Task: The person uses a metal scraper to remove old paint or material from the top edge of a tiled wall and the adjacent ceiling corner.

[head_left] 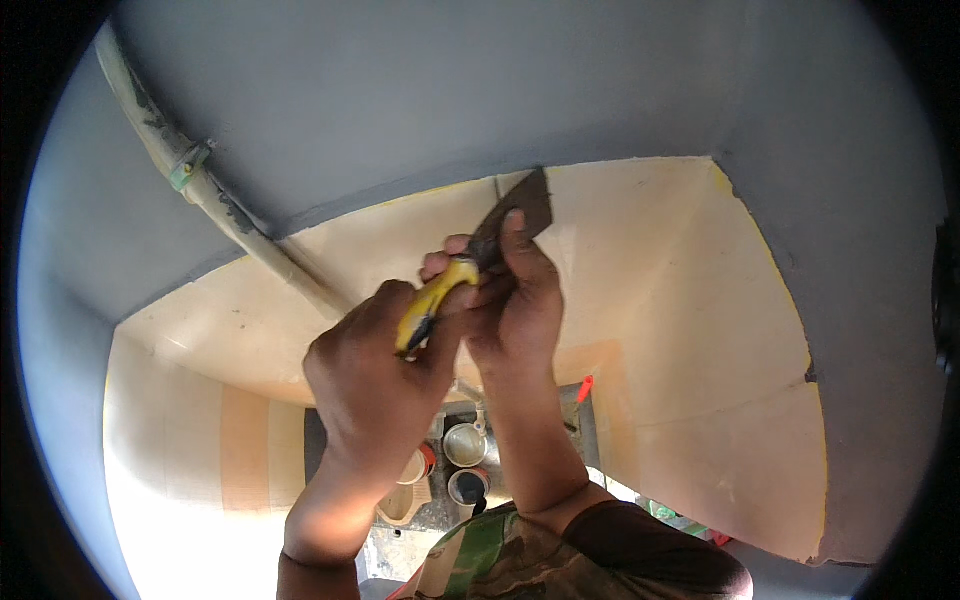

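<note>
The grey surface [420, 90] fills the upper part of the view and wraps down the right side. Below it lies the cream surface [690, 330], bounded by a thin yellow edge line where the two colours meet. A pale pipe [215, 195] runs diagonally across the grey area from upper left toward the centre, fixed by a green clamp [188, 165].

The left hand [375, 375] is clenched around the yellow handle [432, 300] of a putty knife. The right hand [515, 300] is also closed on the tool, gripping just above the handle with one finger laid flat along the blade. The dark, soiled blade [515, 215] points up, and its tip sits at the boundary between the grey and cream areas.

Far below, between the forearms, a dark worktop [585, 420] carries several open containers. A round metal cup [465, 445] appears empty and pale inside. A second round tin [468, 487] below it has a dark interior; its content cannot be determined. A red-rimmed tub [420, 465] stands to the left, partly hidden by the left wrist. A small red-tipped tool [584, 386] lies near the worktop's right edge.
</note>
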The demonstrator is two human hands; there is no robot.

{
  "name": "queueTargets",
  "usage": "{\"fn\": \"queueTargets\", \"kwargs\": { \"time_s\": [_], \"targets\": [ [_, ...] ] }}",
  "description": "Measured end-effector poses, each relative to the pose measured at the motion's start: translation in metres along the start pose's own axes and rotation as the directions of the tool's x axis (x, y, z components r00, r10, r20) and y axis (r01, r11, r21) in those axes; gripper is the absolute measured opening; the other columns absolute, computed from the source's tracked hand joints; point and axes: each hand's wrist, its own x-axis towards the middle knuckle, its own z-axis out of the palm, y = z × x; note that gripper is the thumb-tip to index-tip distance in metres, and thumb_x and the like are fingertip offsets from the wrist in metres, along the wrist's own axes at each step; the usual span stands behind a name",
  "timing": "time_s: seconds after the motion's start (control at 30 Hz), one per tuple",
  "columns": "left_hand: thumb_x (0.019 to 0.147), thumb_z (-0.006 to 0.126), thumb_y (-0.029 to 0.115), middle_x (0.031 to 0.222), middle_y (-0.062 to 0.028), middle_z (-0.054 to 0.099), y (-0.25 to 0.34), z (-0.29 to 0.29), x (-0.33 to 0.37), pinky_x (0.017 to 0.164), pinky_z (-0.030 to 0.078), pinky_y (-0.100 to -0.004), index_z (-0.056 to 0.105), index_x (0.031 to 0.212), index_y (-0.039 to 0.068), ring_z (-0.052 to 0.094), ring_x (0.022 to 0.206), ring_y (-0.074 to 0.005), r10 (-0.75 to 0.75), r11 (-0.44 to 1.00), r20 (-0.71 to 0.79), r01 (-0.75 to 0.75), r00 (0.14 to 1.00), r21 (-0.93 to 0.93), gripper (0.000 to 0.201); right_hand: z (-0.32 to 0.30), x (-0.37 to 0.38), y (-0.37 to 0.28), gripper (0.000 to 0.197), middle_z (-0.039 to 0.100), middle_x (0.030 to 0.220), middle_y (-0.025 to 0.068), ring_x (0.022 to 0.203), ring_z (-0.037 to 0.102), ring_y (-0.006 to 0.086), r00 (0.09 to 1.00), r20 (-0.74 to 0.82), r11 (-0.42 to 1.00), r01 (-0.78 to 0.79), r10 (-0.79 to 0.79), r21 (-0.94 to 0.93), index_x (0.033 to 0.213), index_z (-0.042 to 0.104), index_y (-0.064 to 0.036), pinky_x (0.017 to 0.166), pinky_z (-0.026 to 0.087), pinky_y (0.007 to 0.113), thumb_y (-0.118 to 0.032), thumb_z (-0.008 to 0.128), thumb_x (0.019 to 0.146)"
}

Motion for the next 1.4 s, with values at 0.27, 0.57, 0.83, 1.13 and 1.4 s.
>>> {"fn": "queueTargets", "kwargs": {
  "time_s": [0.27, 0.57, 0.83, 1.13, 1.4],
  "targets": [
    [0.093, 0.082, 0.034, 0.063, -0.0155, 0.063, 0.006, 0.0, 0.003, 0.049, 0.048, -0.0425, 0.063, 0.078, 0.007, 0.065, 0.055, -0.0374, 0.032, 0.999, 0.008, -0.032, 0.999, 0.025, 0.036, -0.004, 0.002, -0.003, 0.047, 0.073, 0.09, 0.0189, 0.085, 0.072, 0.0375, 1.0, 0.008, 1.0, 0.006, -0.006, 0.019, 0.1, 0.067, 0.0033, 0.083, 0.058, 0.05, -0.041, 0.056, 0.11],
    [0.094, 0.081, 0.036, 0.062, -0.0169, 0.063, 0.012, 0.007, 0.006, 0.05, 0.05, -0.0434, 0.064, 0.077, 0.008, 0.066, 0.056, -0.0394, 0.099, 0.994, -0.009, -0.098, 0.995, 0.056, 0.036, -0.009, 0.004, -0.011, 0.046, 0.073, 0.091, 0.0188, 0.088, 0.073, 0.0373, 1.0, 0.017, 0.992, -0.008, 0.006, 0.122, 0.102, 0.066, 0.001, 0.084, 0.06, 0.05, -0.043, 0.056, 0.11],
    [0.093, 0.08, 0.039, 0.066, -0.0182, 0.067, 0.032, 0.035, 0.017, 0.054, 0.052, -0.0472, 0.065, 0.078, 0.006, 0.07, 0.063, -0.0407, 0.16, 0.987, 0.04, -0.159, 0.986, -0.024, 0.039, -0.014, 0.007, -0.056, 0.052, 0.071, 0.086, 0.0188, 0.082, 0.072, 0.0364, 0.995, -0.067, 0.997, 0.071, -0.07, 0.011, 0.099, 0.066, 0.0071, 0.079, 0.059, 0.046, -0.044, 0.058, 0.108],
    [0.094, 0.078, 0.019, 0.105, -0.0211, 0.073, -0.076, 0.054, -0.09, 0.08, 0.057, -0.044, 0.069, 0.122, -0.001, 0.074, 0.095, -0.0313, 0.009, 0.921, 0.239, 0.085, 0.971, -0.381, 0.035, -0.017, -0.033, -0.057, 0.017, 0.074, 0.093, 0.0118, 0.077, 0.071, 0.018, 0.952, 0.237, 0.349, 0.292, -0.193, -0.891, 0.118, 0.058, -0.0002, 0.065, 0.056, 0.035, -0.015, 0.059, 0.11],
    [0.094, 0.069, 0.001, 0.119, -0.0154, 0.07, -0.215, 0.037, -0.059, 0.091, 0.047, -0.0396, 0.066, 0.12, -0.003, 0.062, 0.11, -0.0307, -0.098, 0.977, -0.626, -0.046, 0.774, -0.21, 0.027, 0.053, -0.014, -0.096, 0.037, 0.07, 0.074, 0.0178, 0.069, 0.068, 0.0361, 0.883, 0.464, -0.819, 0.214, -0.071, -0.532, 0.102, 0.067, 0.0006, 0.063, 0.052, 0.046, -0.036, 0.073, 0.1]
  ]
}}
